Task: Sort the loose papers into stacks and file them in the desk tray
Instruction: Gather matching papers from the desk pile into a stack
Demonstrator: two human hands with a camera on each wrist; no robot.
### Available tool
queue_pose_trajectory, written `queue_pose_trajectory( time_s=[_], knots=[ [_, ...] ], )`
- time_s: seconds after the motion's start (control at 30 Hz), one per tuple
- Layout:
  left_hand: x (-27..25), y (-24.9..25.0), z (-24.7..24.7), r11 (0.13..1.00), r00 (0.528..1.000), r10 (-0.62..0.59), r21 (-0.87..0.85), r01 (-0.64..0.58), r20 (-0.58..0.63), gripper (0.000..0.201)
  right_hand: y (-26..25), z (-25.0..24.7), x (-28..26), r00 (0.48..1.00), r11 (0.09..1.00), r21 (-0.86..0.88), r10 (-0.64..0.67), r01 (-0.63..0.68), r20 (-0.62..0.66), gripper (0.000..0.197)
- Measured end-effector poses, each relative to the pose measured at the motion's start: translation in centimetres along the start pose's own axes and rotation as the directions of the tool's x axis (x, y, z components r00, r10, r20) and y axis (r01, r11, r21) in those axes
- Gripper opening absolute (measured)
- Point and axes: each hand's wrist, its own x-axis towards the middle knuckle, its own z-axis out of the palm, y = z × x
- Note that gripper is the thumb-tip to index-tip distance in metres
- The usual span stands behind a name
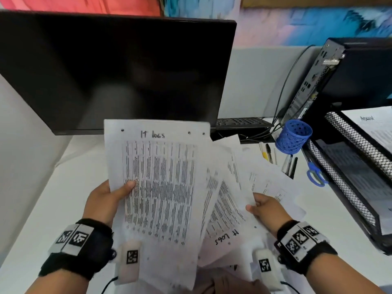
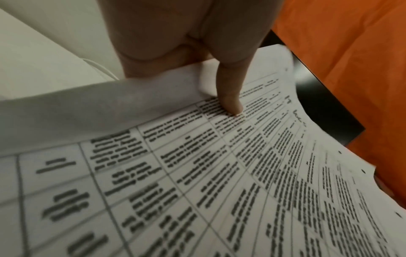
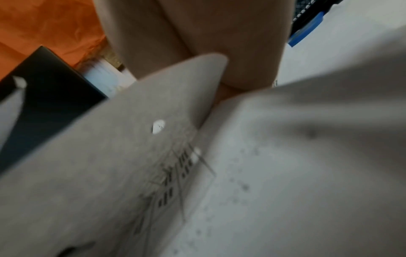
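Above the white desk [image 1: 44, 209], in front of the dark monitor [image 1: 110, 71], the left hand [image 1: 106, 200] is holding up an "IT logs" sheet [image 1: 161, 183]. That sheet is standing nearly upright with its long axis running away from the person, its handwritten heading and punched holes at the far edge and its printed table facing the head camera. The left thumb [image 2: 230, 97] is pressing flat on the printed face near the left margin while the other fingers are lying behind the page, out of sight, so the hand is pinching the sheet by its left edge.

To the right, the right hand [image 1: 267, 209] is gripping the near corner of a second sheet [image 1: 229, 206], which is leaning to the right with its long axis tilted. Its "IT logs" heading is sitting at the near end and reading upside down, so it is pointing the opposite way to the first sheet. The right thumb is lying on top of the paper; the right wrist view is too blurred to tell how the other fingers are lying.

Beneath both hands, loose papers [image 1: 273, 181] are lying fanned across the desk at mixed angles. At the right edge the black mesh desk tray [image 1: 350, 187] is standing with paper showing in its tiers. Just left of it, a blue pen cup [image 1: 293, 136], several pens [image 1: 289, 164] and blue-handled scissors [image 1: 314, 172] are resting on the desk.
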Motion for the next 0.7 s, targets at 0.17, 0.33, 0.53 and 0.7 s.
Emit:
queue_pose_trajectory(
  time_s=[0.17,0.33,0.53,0.7],
  knots=[
    [1.0,-0.3,1.3,0.989,0.996,-0.082,-0.124,0.079,-0.023,0.014,-0.7,0.9,-0.5,0.992,0.991,0.060,-0.120,0.117,0.038,0.015],
    [1.0,-2.2,2.9,0.967,0.990,-0.141,-0.214,0.136,-0.009,0.036,-2.1,1.8,-1.5,0.979,0.980,0.135,-0.163,0.146,0.123,0.023],
    [0.8,-2.0,3.0,0.960,0.993,-0.081,-0.274,0.055,-0.087,0.072,-2.6,2.7,-1.9,0.937,0.956,-0.144,-0.208,0.255,0.281,0.027],
    [0.3,-2.5,2.6,0.986,0.965,-0.165,0.036,0.162,0.202,0.077,-2.2,3.0,-1.6,0.909,0.904,-0.311,-0.161,0.292,0.385,0.039]
  ],
)
